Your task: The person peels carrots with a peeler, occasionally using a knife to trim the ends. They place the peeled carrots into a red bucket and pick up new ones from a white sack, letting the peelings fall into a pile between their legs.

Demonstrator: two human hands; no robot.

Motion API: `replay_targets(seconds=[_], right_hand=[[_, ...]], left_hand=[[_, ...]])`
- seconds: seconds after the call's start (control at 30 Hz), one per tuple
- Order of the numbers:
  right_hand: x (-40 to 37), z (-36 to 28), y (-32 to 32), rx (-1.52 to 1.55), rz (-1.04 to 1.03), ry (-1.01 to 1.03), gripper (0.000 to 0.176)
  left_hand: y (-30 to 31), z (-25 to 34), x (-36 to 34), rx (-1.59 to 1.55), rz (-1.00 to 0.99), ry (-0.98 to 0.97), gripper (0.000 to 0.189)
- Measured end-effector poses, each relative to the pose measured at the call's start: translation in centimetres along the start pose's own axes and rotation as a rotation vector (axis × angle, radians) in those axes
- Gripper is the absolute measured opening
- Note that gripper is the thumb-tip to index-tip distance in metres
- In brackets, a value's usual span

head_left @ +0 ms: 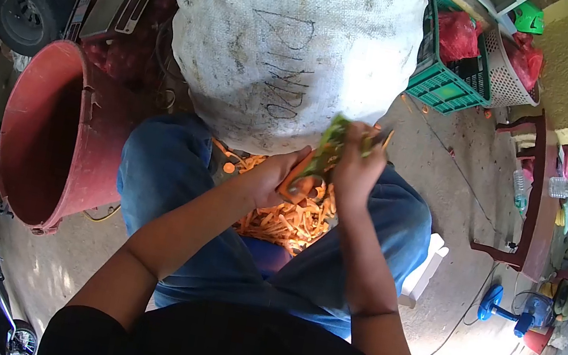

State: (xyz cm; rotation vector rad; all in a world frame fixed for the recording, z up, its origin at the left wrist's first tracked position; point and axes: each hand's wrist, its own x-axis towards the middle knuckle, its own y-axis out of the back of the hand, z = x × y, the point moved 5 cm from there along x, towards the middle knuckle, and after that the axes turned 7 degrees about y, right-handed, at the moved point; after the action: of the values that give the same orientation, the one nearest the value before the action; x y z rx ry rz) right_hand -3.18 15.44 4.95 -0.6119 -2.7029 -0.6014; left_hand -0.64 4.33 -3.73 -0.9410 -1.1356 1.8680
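Note:
My left hand is closed around the orange lower end of a long green and orange hand grater, held tilted between my knees. Its details are smeared by motion. Over the green upper part, my right hand is curled, and an orange tip like a carrot sticks out by its fingers. Most of that piece is hidden. Below both hands lies a heap of orange carrot strips, with a blue container edge in front. A round orange slice lies left of the heap.
A large white woven sack stands right before my knees. To the left is a red tub tipped on its side, with a scale and a wheel behind. A green crate and a blue fan stand right.

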Motion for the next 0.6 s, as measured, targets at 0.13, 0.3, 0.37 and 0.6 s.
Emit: replay_targets(seconds=[0.13,0.3,0.37,0.6], right_hand=[[0.0,-1.4,-0.5,-0.077,0.041,0.154,0.021],[5.0,3.6,3.9,-0.235,0.287,-0.117,0.026],[4.8,3.7,4.6,0.059,0.379,-0.242,0.024],[-0.7,-1.0,-0.6,-0.028,0.020,0.119,0.023]], left_hand=[[-2.0,0.5,-1.2,0.078,0.530,0.097,0.035],[-2.9,0.1,-1.3,0.219,0.383,0.181,0.038],[-3.8,0.5,-1.5,0.219,0.439,0.213,0.040],[-2.6,0.4,-0.9,-0.068,0.298,0.019,0.034]])
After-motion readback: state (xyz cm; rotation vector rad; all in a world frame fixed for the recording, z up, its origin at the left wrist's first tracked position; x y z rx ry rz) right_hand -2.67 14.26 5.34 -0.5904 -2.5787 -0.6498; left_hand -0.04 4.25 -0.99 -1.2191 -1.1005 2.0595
